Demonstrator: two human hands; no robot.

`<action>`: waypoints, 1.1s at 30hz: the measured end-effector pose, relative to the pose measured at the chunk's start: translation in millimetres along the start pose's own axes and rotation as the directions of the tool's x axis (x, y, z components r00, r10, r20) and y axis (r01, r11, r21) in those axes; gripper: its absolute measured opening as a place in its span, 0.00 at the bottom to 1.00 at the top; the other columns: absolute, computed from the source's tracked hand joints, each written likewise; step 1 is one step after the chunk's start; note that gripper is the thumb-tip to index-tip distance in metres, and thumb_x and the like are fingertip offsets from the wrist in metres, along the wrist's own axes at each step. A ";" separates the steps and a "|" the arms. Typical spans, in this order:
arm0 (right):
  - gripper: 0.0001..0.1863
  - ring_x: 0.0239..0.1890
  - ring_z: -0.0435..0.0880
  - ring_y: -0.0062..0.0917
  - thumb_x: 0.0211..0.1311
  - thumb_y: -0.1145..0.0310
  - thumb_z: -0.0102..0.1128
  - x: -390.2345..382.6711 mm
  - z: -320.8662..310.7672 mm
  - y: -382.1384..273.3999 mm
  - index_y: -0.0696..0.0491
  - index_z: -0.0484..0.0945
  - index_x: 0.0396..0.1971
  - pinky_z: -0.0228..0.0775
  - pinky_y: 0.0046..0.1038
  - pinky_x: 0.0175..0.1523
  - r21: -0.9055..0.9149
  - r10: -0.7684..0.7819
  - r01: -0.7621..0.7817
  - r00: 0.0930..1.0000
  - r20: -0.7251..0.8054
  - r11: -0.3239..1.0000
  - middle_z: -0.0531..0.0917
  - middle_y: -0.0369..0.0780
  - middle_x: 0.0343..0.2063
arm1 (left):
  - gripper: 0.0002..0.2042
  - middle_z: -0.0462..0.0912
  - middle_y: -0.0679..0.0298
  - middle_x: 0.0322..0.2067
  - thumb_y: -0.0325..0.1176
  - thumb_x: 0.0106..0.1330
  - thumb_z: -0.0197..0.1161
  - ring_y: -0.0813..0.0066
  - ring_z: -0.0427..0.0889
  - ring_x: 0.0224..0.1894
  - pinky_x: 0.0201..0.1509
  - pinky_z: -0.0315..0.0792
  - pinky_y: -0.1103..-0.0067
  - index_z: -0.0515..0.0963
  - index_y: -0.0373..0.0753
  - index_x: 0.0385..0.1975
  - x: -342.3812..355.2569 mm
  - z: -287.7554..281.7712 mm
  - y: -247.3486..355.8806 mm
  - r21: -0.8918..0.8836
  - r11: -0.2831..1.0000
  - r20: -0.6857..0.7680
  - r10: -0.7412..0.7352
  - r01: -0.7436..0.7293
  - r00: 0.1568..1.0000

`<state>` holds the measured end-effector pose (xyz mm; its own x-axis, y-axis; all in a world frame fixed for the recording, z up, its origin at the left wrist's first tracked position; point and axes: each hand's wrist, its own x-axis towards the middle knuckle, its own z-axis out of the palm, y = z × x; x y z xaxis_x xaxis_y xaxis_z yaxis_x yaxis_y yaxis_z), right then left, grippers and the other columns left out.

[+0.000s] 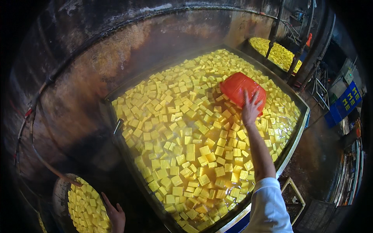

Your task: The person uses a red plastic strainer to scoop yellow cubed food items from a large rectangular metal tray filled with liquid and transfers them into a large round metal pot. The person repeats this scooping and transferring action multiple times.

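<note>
- The right hand (251, 105) lies with fingers spread wide on a red plastic basin (237, 88), which is over the yellow cubes (176, 126) in a large square vat (288, 156).
- The left hand (117, 218) is at the rim of a cube-filled round tub (59, 194); I cannot tell whether it grips.

Bright yellow cubes (190, 152) and an orange-red basket (237, 87) against rust-brown and black.
The cubes run from pale lemon to deep gold in amber-brown liquid (213, 135); the smaller cubes (87, 207) at lower left share that yellow. The vat rim (296, 144) gleams silver-grey at right. Rust, tan and near-black mottle the wall (101, 58). The sleeve (270, 206) is pale bluish white, the sign panel (337, 110) blue with yellow lettering, the hose clip (28, 113) red.
</note>
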<state>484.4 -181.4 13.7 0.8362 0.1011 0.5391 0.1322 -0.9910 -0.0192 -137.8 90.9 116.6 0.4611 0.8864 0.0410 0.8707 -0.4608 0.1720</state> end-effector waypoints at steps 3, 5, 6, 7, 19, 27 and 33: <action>0.45 0.65 0.57 0.62 0.56 0.77 0.55 -40.8 12.5 -13.1 0.25 0.49 0.70 0.79 0.53 0.36 -0.033 -0.096 0.097 0.994 0.049 0.995 0.44 0.48 0.72 | 0.42 0.47 0.39 0.68 0.22 0.60 0.58 0.42 0.47 0.71 0.73 0.47 0.60 0.40 0.41 0.72 6.6 12.8 -17.7 -0.016 1.000 -0.010 -0.001 0.001 1.000; 0.46 0.65 0.56 0.62 0.55 0.77 0.54 -60.1 19.6 -3.0 0.25 0.49 0.70 0.79 0.53 0.39 -0.005 -0.124 0.125 0.986 0.109 0.992 0.43 0.48 0.72 | 0.41 0.43 0.39 0.69 0.21 0.60 0.57 0.41 0.46 0.71 0.73 0.48 0.59 0.42 0.39 0.71 9.0 14.7 -18.4 -0.061 0.998 0.005 0.008 -0.008 1.000; 0.46 0.65 0.56 0.62 0.55 0.78 0.53 -63.5 18.1 2.7 0.25 0.49 0.70 0.79 0.52 0.40 0.035 -0.122 0.118 0.981 0.153 0.992 0.44 0.48 0.72 | 0.41 0.43 0.39 0.69 0.21 0.59 0.58 0.41 0.46 0.71 0.73 0.48 0.59 0.42 0.40 0.71 8.4 12.5 -13.6 -0.040 0.999 0.005 0.003 -0.003 1.000; 0.46 0.65 0.56 0.63 0.55 0.78 0.53 -66.7 15.9 9.1 0.25 0.50 0.70 0.79 0.52 0.41 0.076 -0.122 0.109 0.973 0.197 0.991 0.44 0.48 0.72 | 0.41 0.44 0.39 0.69 0.22 0.59 0.58 0.41 0.46 0.71 0.73 0.48 0.59 0.43 0.40 0.71 7.9 8.2 -8.1 -0.018 1.000 0.006 -0.002 0.002 1.000; 0.50 0.56 0.66 0.70 0.47 0.64 0.69 -156.9 -33.6 40.4 0.30 0.51 0.70 0.80 0.46 0.38 0.073 0.008 -0.034 0.942 0.336 0.997 0.48 0.57 0.69 | 0.41 0.55 0.40 0.67 0.20 0.58 0.58 0.44 0.57 0.68 0.72 0.52 0.63 0.46 0.40 0.71 9.6 22.1 -24.2 -0.290 0.954 0.002 0.073 -0.070 0.997; 0.45 0.44 0.79 0.58 0.48 0.62 0.64 -194.0 -97.1 17.3 0.40 0.54 0.69 0.74 0.45 0.48 0.031 0.257 -0.350 0.743 0.618 0.936 0.56 0.66 0.62 | 0.33 0.64 0.43 0.63 0.21 0.58 0.58 0.46 0.61 0.67 0.70 0.55 0.64 0.58 0.39 0.67 4.0 14.2 -26.9 -0.541 0.839 0.078 0.122 -0.061 0.989; 0.42 0.41 0.82 0.52 0.45 0.65 0.59 -217.2 -111.3 4.6 0.49 0.58 0.66 0.75 0.43 0.47 -0.061 0.311 -0.370 0.668 0.676 0.927 0.73 0.63 0.47 | 0.28 0.53 0.37 0.66 0.19 0.60 0.56 0.42 0.51 0.70 0.73 0.47 0.60 0.66 0.45 0.62 -2.4 5.3 -20.5 -0.579 0.814 0.077 0.106 -0.042 0.991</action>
<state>244.1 -217.6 -9.8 0.9597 -0.1819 -0.2144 -0.2191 -0.9616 -0.1652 -155.9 98.1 107.8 0.5628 0.8264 -0.0171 0.5905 -0.3874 0.7079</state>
